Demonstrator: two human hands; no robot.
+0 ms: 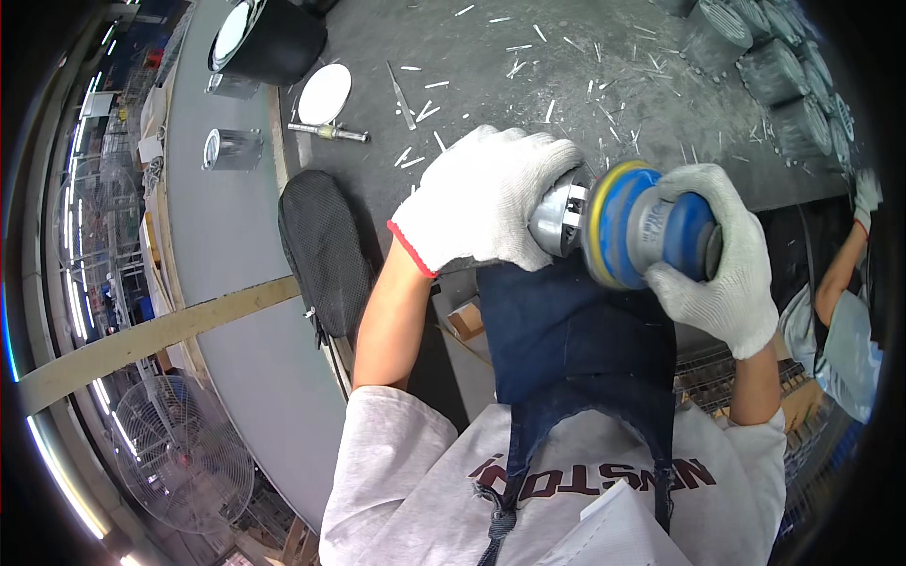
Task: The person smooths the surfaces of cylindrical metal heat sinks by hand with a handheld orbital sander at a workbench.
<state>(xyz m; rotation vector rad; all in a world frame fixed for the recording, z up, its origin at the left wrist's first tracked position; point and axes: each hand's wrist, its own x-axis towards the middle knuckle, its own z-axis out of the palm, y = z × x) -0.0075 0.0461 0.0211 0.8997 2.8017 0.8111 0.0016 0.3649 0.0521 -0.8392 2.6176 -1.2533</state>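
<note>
My left hand (486, 203), in a white knit glove with a red cuff, grips a shiny round metal part (559, 217). Its face is pressed against the yellow-rimmed pad of a blue hand sander (651, 231). My right hand (722, 255), also in a white glove, wraps around the sander's blue body from the right. Both are held above my dark blue apron (566, 330), in front of the grey workbench (528, 85).
The bench is strewn with pale metal slivers. Several ribbed metal cylinders (774, 71) stand at the back right. A white disc (325, 92), a metal tool (328, 132), a black bin (269, 38) and small cans lie left. A co-worker's gloved hand (864, 193) shows at the right edge.
</note>
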